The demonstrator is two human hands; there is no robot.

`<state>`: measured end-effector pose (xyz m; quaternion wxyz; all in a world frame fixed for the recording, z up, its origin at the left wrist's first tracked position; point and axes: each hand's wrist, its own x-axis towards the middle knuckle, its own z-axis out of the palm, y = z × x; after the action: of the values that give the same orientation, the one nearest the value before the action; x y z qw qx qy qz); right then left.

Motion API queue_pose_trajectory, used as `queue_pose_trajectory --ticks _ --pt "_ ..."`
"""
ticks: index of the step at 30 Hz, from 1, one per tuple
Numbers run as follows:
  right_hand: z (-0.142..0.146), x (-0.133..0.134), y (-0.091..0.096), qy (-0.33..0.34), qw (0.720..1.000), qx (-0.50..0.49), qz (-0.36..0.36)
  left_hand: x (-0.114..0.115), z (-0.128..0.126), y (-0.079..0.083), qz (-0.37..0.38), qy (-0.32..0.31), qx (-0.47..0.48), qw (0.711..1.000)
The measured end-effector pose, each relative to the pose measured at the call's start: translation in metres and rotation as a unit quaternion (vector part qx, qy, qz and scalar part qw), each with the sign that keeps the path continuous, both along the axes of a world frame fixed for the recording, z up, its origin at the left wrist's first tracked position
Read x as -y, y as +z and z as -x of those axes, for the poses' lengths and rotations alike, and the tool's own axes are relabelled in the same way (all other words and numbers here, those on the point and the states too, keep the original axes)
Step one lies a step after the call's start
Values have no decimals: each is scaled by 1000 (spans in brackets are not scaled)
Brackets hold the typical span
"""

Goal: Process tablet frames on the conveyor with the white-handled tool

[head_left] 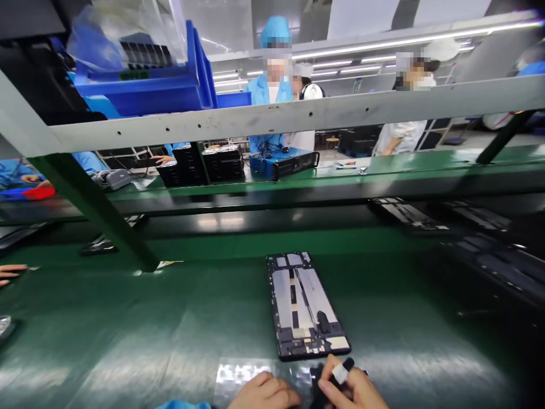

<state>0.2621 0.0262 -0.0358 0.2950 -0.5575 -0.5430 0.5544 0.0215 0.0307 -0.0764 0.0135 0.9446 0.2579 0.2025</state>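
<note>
A tablet point(304, 301) with its back cover off lies on the green bench, its inner parts facing up. Just below it, near the bottom edge of the view, is a clear plastic sheet point(238, 372) with shiny reflections. My left hand point(266, 392) presses on this sheet with its fingers curled together; the fingertips are partly hidden. Between the thumb and fingers of my right hand point(355, 392) is a black pen-like tool point(340, 372) with a white band. A dark piece point(315, 375) shows between my hands, too covered to name.
Other opened tablets point(409, 215) lie on the dark conveyor strip behind. A slanted green post point(97, 216) rises at left, under a grey rail point(272, 120). A blue bin point(140, 91) sits above it. Another person's fingers point(12, 272) reach in at left; co-workers stand beyond.
</note>
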Motion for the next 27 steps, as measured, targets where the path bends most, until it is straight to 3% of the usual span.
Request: queue_pose_trajectory --ticks 3,9,18,27 --pt "-1 2 6 12 1000 -20 -13 4 -3 13 32 4 65 997" --pt "-1 1 9 34 999 7 -37 7 -3 34 -25 -56 7 998" --pt "-1 4 17 45 998 12 -29 6 -5 44 -22 -57 27 998" --pt "-5 5 29 50 998 14 -38 13 2 72 55 -68 -24 996"
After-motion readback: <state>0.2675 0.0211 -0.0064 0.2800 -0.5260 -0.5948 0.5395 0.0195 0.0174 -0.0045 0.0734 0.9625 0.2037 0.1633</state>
